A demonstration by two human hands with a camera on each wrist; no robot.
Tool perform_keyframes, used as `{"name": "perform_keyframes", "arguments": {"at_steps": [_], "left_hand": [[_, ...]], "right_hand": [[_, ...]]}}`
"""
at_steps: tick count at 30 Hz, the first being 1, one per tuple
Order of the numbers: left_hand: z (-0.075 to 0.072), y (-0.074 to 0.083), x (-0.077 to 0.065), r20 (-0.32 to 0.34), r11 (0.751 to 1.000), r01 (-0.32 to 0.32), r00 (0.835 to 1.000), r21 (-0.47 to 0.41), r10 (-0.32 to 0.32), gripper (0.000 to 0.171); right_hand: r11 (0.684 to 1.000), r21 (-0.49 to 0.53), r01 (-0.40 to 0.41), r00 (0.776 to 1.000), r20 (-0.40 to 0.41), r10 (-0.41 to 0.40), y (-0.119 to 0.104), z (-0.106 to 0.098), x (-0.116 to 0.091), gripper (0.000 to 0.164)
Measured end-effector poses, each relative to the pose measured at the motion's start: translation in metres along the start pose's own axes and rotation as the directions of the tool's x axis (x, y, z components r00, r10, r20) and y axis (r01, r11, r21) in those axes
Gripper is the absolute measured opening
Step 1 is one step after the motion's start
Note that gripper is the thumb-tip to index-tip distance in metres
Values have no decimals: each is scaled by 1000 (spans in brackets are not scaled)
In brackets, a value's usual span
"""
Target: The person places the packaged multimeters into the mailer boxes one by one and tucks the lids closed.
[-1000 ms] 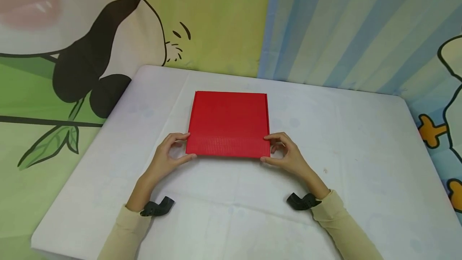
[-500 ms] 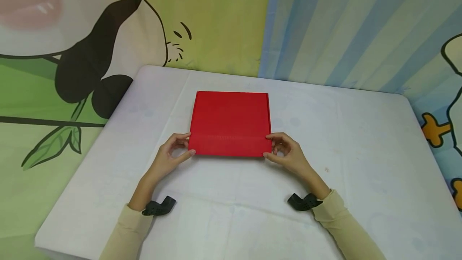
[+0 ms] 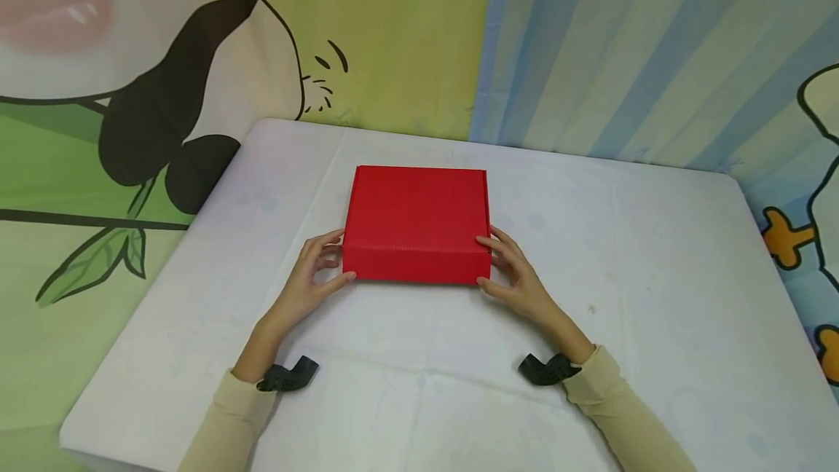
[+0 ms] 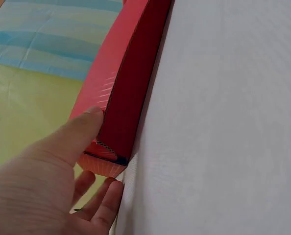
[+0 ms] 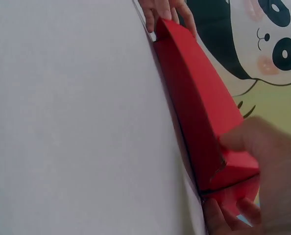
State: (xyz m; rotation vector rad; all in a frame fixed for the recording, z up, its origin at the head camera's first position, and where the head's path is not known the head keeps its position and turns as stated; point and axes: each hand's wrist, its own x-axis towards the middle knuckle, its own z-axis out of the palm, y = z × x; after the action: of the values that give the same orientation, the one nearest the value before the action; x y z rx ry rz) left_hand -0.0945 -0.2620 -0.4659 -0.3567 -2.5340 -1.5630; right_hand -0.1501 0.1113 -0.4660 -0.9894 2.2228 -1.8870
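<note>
A red cardboard box [image 3: 416, 208] lies flat on the white-covered table, its front strip [image 3: 416, 266] bent down along a crease. At its front left corner my left hand [image 3: 303, 288] holds on, thumb against the front and fingers along the left side. My right hand [image 3: 521, 284] mirrors this at the front right corner, with one fingertip over the lid's side edge. In the left wrist view the thumb [image 4: 84, 127] presses near a corrugated cut edge. The right wrist view shows the right thumb [image 5: 238, 139] on the red cardboard. The box's inside is hidden.
The white tablecloth [image 3: 629, 261] spreads around the box. Behind stands a printed backdrop with a panda [image 3: 151, 115] and blue stripes [image 3: 590, 49]. Black wrist mounts [image 3: 288, 374] sit on both forearms, by the cuffs.
The ridged front strip has tilted downward, so a distinct front face now shows below the crease. The right fingers have shifted slightly up along the side. The box has stayed nearly in place.
</note>
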Motion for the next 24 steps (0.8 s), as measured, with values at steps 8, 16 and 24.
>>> {"name": "perform_keyframes", "arguments": {"at_steps": [8,16,24], "left_hand": [[2,-6,5,66,994,-44,997,101,37,81],[4,0,8,8,989,-12,1000,148,10,70],[10,9,10,-51,968,43,998,249,-31,64]], "right_hand": [[992,-122,-40,999,-34,36,-33,2,3,54],[988,-154,-30,990,-142,8,-36,7,7,49],[989,-144,-34,971,-239,-2,-38,13,8,44]]}}
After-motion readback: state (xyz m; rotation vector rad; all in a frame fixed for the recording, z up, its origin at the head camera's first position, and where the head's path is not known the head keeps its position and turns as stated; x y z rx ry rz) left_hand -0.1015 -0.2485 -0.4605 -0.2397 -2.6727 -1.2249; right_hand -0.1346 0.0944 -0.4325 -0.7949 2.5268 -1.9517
